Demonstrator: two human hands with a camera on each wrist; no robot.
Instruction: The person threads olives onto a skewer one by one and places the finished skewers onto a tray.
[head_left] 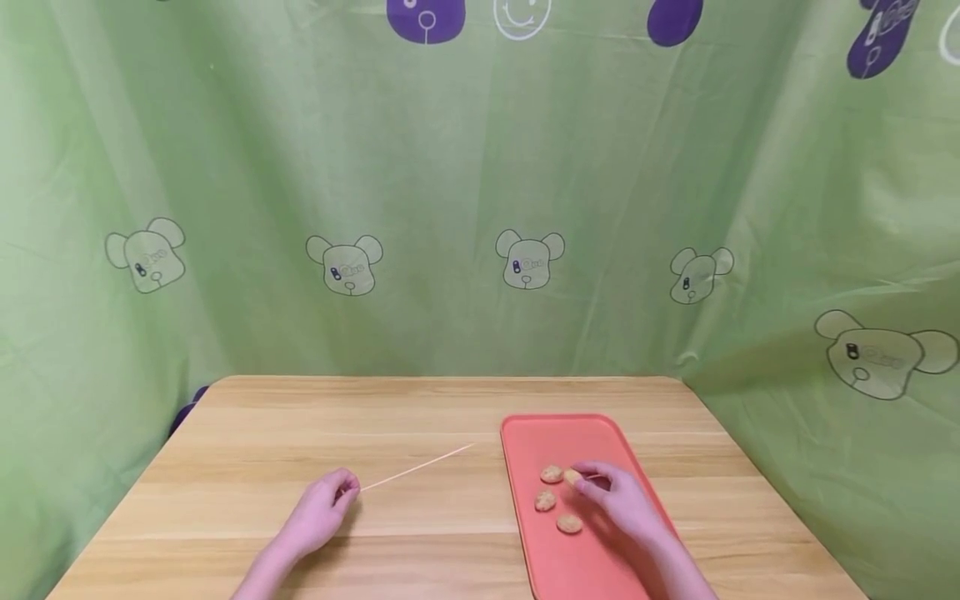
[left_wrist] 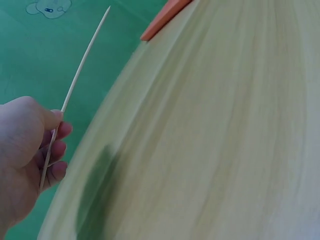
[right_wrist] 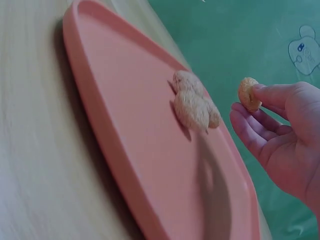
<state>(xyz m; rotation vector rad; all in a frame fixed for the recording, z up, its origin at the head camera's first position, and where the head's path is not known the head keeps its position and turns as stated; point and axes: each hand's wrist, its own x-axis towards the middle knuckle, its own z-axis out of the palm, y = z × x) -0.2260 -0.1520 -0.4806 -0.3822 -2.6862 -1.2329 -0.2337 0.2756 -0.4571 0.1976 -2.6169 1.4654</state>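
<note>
A thin pointed wooden skewer (left_wrist: pixel 80 67) is gripped near its blunt end by my left hand (head_left: pixel 321 510), with its tip slanting up and to the right. Between thumb and fingers, my right hand (head_left: pixel 626 502) pinches a small golden-brown ball (right_wrist: pixel 248 94), perhaps a fried tofu puff, above the pink tray (head_left: pixel 592 575). Three similar brown balls lie on the tray to the left of that hand: one at the back (head_left: pixel 551 474), one in the middle (head_left: pixel 545 501) and one in front (head_left: pixel 569 523). The skewer and the held ball are well apart.
Under everything is a light wooden table (head_left: pixel 420 567). Green curtains (head_left: pixel 435 333) printed with bear heads hang behind it and along both sides. The tray has a low raised rim and lies on the right part of the table.
</note>
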